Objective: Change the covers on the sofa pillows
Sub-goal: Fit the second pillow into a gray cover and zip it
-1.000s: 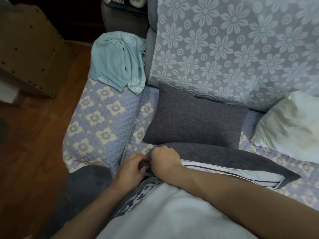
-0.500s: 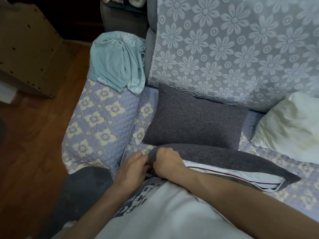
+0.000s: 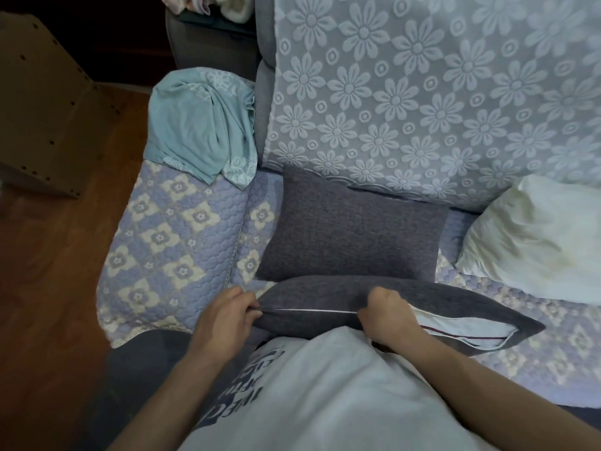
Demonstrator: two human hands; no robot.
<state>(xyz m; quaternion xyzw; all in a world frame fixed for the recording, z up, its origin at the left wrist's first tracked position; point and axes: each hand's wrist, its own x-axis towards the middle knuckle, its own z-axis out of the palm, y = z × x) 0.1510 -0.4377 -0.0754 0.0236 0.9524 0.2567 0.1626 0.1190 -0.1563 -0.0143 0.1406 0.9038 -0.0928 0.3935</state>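
The head view looks down on my lap at the sofa's edge, where the gray pillow (image 3: 374,297) lies across my knees with its open seam facing me. I judge the step in hand to be working the zipper (image 3: 312,310) along that seam — whether closing a fresh cover or opening an old one I cannot tell from this picture alone. To the left of my right hand the two edges meet in a thin pale line; to its right the cover gapes and the white inner pillow (image 3: 461,327) with a dark red stripe shows through. My left hand (image 3: 227,312) pinches the cover's left corner, fingers curled tight on the fabric, anchoring it. My right hand (image 3: 387,312) is clenched at the seam about midway along, knuckles up, gripping at the point where the closed line ends; the slider itself is hidden under the fingers, so I assume it is held there. Both forearms come in low from the bottom of the frame, wrists bent slightly inward. The next move, as I read it, calls for a steady pull along the seam while the left hand keeps the corner taut — and care that the inner fabric does not catch in the teeth. A second gray pillow (image 3: 351,229) rests just behind against the sofa back (image 3: 422,92), a bare white pillow (image 3: 536,236) lies to the right, and a teal cloth (image 3: 201,125) hangs over the armrest.
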